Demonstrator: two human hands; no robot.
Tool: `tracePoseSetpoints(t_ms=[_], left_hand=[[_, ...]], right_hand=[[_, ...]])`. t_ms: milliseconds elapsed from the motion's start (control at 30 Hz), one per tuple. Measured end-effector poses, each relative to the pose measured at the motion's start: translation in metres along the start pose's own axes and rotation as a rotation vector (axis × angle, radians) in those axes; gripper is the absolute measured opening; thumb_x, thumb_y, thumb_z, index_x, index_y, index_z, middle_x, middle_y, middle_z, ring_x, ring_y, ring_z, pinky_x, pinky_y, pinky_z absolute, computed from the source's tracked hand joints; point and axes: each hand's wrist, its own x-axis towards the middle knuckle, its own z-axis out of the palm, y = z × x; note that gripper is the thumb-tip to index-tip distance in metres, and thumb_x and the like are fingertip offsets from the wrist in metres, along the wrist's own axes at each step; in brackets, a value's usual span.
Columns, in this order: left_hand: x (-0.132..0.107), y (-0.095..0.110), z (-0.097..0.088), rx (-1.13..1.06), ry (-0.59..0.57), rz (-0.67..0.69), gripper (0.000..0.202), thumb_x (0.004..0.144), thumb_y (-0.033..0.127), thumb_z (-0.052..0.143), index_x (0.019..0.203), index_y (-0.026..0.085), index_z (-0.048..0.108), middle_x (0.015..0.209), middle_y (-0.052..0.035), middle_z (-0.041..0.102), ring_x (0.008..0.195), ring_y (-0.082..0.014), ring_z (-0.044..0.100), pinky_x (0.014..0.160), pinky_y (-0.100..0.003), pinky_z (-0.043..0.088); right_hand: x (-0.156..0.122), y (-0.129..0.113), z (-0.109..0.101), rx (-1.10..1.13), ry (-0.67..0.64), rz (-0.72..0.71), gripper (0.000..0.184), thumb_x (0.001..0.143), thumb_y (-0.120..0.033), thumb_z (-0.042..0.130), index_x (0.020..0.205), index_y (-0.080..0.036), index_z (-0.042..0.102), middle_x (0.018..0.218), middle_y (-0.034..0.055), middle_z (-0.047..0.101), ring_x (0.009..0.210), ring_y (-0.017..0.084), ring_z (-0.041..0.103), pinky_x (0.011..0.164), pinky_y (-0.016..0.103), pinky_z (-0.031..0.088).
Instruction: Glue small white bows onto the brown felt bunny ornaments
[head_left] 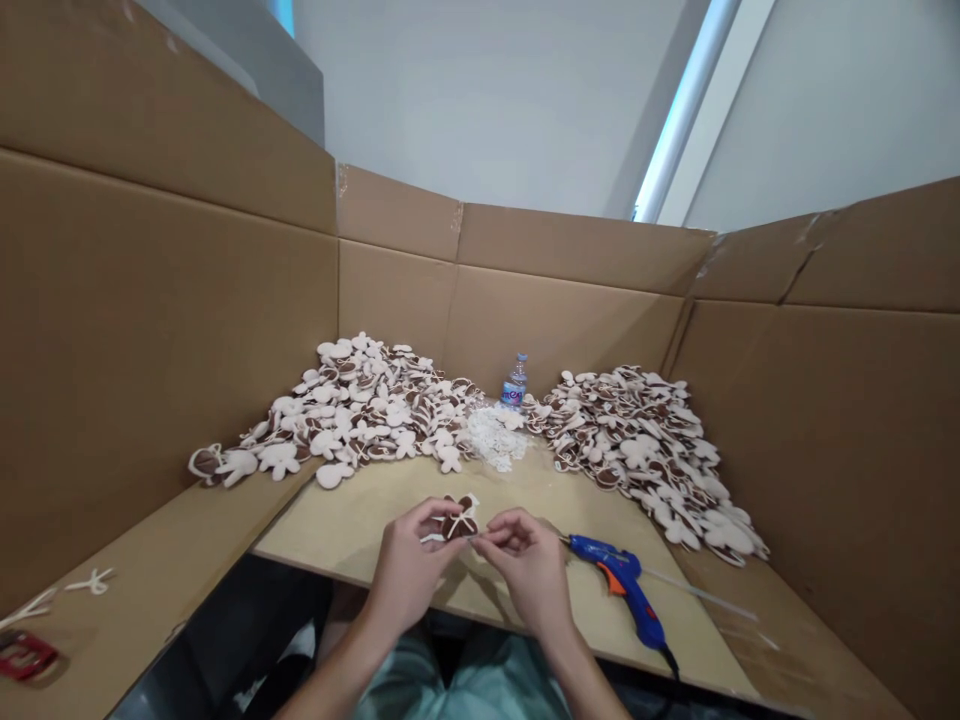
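Observation:
Between thumb and fingers, my left hand (409,565) grips a small brown-and-white flat ornament (459,524) with a cream cord tied across its brown face. My right hand (531,570) is closed in a pinch close to the ornament's lower right edge. What lies between those fingertips is too small to tell. Just right of that hand, a blue glue gun (619,580) with an orange trigger lies on its side on the board, a clear glue stick (705,595) coming out of its back.
Heaps of similar ornaments stand at left (375,410) and right (637,440). Between them are small white pieces (496,437) and a water bottle (514,382). Cardboard walls (562,315) enclose the wooden board (360,525). At far left lie cream cord (91,581) and a red object (26,655).

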Motion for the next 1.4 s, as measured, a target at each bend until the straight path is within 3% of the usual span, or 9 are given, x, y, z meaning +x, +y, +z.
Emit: tracePoseSetpoints(t_ms=[233,467,667,1000,1233,1400], left_hand=[[-0.002,0.006,0.001,0.004,-0.016,-0.042,0.029,0.058,0.020,0.081,0.085,0.016,0.070,0.089,-0.0090,0.076,0.081,-0.0237,0.070,0.069,-0.030,0.055],[-0.001,0.008,-0.004,-0.023,-0.138,-0.083,0.033,0.063,0.018,0.077,0.095,0.013,0.072,0.094,-0.0109,0.077,0.082,-0.0225,0.070,0.071,-0.029,0.052],[-0.002,0.004,-0.007,0.004,-0.202,-0.108,0.033,0.066,0.012,0.073,0.099,0.013,0.072,0.097,-0.0104,0.077,0.083,-0.0219,0.070,0.077,-0.031,0.051],[-0.006,0.000,-0.006,-0.098,-0.229,-0.122,0.038,0.066,0.027,0.081,0.099,0.012,0.071,0.098,-0.0129,0.075,0.082,-0.0231,0.070,0.078,-0.033,0.053],[-0.005,0.001,-0.003,-0.144,-0.148,-0.162,0.045,0.060,0.030,0.086,0.098,0.012,0.072,0.095,-0.0121,0.076,0.083,-0.0247,0.072,0.078,-0.034,0.055],[-0.006,0.002,-0.002,-0.215,-0.096,-0.179,0.045,0.057,0.028,0.088,0.096,0.013,0.072,0.091,-0.0095,0.076,0.083,-0.0239,0.071,0.076,-0.033,0.057]], right_hand=[[0.010,-0.013,-0.007,0.133,-0.160,0.130,0.052,0.042,-0.020,0.091,0.083,-0.017,0.059,0.077,-0.0007,0.068,0.058,0.014,0.067,0.057,0.025,0.053],[0.012,-0.010,-0.012,0.178,-0.235,0.147,0.046,0.048,-0.018,0.089,0.084,-0.017,0.061,0.070,0.0003,0.070,0.064,0.014,0.066,0.061,0.024,0.053],[0.010,-0.013,-0.014,0.177,-0.319,0.195,0.051,0.044,-0.016,0.091,0.085,-0.018,0.061,0.066,-0.0041,0.066,0.061,0.012,0.062,0.057,0.022,0.051],[0.002,0.006,-0.010,0.226,-0.202,0.122,0.044,0.052,-0.025,0.090,0.084,-0.017,0.061,0.053,-0.0089,0.056,0.045,0.007,0.049,0.048,0.018,0.041],[-0.002,0.016,-0.012,0.263,-0.219,0.093,0.032,0.066,-0.034,0.084,0.085,-0.017,0.065,0.064,-0.0008,0.067,0.056,0.012,0.060,0.057,0.023,0.047],[-0.004,0.024,-0.003,0.281,-0.077,0.067,0.031,0.064,-0.038,0.084,0.077,-0.017,0.065,0.062,-0.0009,0.065,0.054,0.012,0.059,0.054,0.023,0.047]])
